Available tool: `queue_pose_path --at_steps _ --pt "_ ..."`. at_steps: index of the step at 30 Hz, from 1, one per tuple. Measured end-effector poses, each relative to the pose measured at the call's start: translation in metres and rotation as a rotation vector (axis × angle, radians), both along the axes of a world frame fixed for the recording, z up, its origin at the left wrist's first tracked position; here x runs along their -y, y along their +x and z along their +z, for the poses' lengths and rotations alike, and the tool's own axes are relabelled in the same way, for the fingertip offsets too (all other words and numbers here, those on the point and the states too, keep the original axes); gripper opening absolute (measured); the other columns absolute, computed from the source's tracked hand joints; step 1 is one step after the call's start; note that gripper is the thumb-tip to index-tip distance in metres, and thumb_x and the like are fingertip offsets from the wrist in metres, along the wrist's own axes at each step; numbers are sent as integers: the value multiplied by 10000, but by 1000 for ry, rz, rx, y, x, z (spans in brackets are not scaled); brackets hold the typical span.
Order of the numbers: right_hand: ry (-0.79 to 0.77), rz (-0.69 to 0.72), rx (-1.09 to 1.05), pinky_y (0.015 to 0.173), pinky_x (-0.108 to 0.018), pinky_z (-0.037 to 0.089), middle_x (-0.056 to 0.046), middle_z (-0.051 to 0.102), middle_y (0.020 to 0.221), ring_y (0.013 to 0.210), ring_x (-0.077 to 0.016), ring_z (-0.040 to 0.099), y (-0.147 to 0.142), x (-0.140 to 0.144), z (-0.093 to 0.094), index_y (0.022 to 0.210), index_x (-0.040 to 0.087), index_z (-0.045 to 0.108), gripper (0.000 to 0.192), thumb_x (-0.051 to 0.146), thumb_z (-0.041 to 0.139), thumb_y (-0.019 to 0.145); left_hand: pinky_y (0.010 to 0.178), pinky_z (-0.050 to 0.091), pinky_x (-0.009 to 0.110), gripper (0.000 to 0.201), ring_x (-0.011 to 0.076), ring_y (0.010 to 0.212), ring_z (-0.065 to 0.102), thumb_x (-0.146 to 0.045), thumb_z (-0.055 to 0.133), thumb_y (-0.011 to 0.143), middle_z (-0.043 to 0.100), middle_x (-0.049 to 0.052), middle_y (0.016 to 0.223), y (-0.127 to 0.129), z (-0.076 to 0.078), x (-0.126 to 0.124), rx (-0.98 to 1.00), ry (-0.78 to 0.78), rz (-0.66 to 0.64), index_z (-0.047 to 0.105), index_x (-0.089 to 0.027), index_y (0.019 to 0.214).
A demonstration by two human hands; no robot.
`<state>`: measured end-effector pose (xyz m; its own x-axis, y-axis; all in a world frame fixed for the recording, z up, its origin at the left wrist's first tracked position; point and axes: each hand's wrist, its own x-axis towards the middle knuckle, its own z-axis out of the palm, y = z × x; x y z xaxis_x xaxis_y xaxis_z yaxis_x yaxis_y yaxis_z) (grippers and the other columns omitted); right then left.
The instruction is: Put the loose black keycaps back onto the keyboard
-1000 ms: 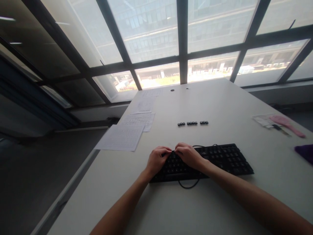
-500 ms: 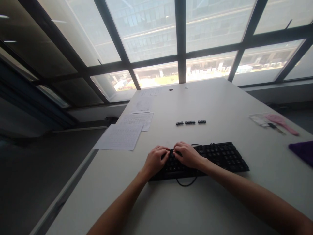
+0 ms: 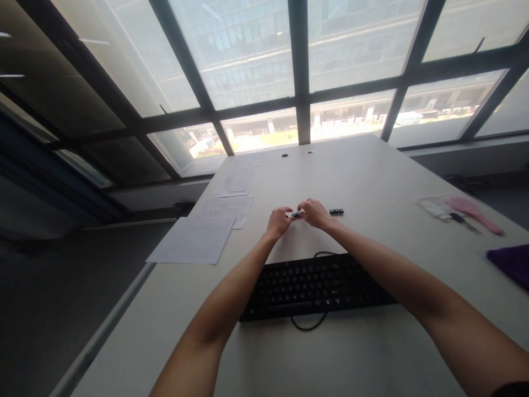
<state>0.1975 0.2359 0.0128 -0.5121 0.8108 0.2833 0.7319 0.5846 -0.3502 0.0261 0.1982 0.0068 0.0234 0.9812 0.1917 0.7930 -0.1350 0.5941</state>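
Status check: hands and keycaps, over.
Left hand and right hand meet at row of small black keycaps beyond black keyboard. Grip unclear. Nothing in the way.

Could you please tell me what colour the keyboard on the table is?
Black; the keyboard shows best in the head view.

Office: desk (image 3: pixel 372 182), keyboard (image 3: pixel 314 286), papers (image 3: pixel 194 240)
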Motion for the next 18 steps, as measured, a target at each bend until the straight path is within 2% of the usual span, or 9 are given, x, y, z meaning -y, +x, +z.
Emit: queue_pose_path --at_steps 3,5,9,13,16,18 --pt "-12 38 21 899 -370 411 -125 764 904 1001 -268 642 -7 -7 -6 876 177 780 98 119 702 867 862 555 319 165 215 821 738 -141 770 795 791 90 951 5 -5 -11 -9 -21 -1 796 -161 957" --pt "-13 69 15 922 -377 388 -119 766 899 1000 -258 636 -12 -8 -7 817 178 771 148 88 667 873 858 552 318 129 222 824 740 -121 738 803 792 85 894 5 -4 -14 -9 -29 5 804 -165 904" --pt "1 103 -46 936 -386 376 -123 764 938 1013 -255 630 -14 5 1 807 172 760 176 80 634 890 861 550 307 117 210 827 743 -132 717 816 793 75 886 -2 5 -1 19 -19 26 808 -176 874" --pt "-13 111 -182 803 -308 446 -79 755 939 878 -199 655 -2 51 9 905 182 753 117 153 641 925 762 568 273 121 176 758 737 -190 738 819 796 33 863 -15 18 49 84 -31 -14 812 -208 912" --pt "-145 184 -412 725 -277 466 -34 738 814 756 -170 651 12 98 7 826 183 747 78 126 710 864 724 564 271 96 182 753 731 -246 761 809 795 22 823 -20 22 100 175 -82 -92 821 -223 880" --pt "-217 206 -470 705 -275 469 -22 727 772 725 -165 647 18 124 3 785 184 745 98 103 726 835 745 563 282 107 195 794 735 -259 763 802 796 25 835 -20 22 129 243 -126 -119 824 -231 885"
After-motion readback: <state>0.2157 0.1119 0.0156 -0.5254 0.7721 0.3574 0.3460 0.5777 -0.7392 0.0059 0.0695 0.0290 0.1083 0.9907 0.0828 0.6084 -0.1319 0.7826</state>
